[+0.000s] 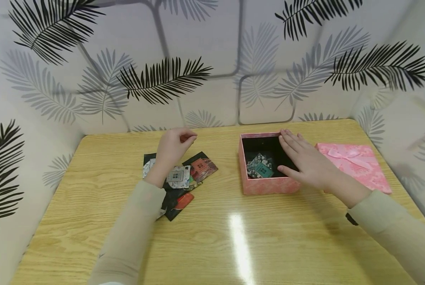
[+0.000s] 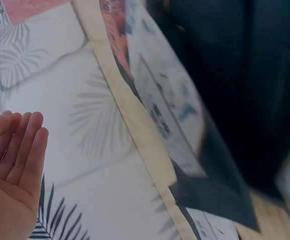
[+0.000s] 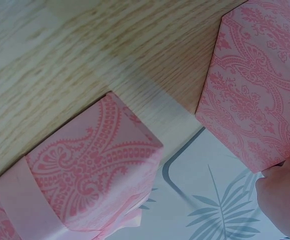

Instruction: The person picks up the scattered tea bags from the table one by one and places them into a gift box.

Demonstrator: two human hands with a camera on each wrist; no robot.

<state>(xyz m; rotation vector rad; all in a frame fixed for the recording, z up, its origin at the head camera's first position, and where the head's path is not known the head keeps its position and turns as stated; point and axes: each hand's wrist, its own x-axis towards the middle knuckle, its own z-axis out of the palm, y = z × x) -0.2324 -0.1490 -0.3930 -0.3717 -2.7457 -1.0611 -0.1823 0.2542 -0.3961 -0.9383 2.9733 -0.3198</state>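
Observation:
My left hand (image 1: 172,148) is raised over a pile of flat, dark printed packets (image 1: 178,177), its fingers slightly bent with the thumb near them. In the left wrist view the same hand (image 2: 15,172) shows a bare palm, and packets (image 2: 170,107) stand out large beside it. The pink patterned box (image 1: 269,186), black inside, has its top off and holds a few packets (image 1: 261,167). My right hand (image 1: 305,160) lies across the box's right rim with extended fingers, the thumb over the opening. Only part of that hand (image 3: 285,197) appears in the right wrist view, against the box (image 3: 257,85).
The pink lid (image 1: 358,162) with a ribbon bow lies right of the box, partly behind my right hand. A wood-grain table (image 1: 205,245) carries everything. Leaf-patterned cloth walls (image 1: 212,99) rise at its back and sides.

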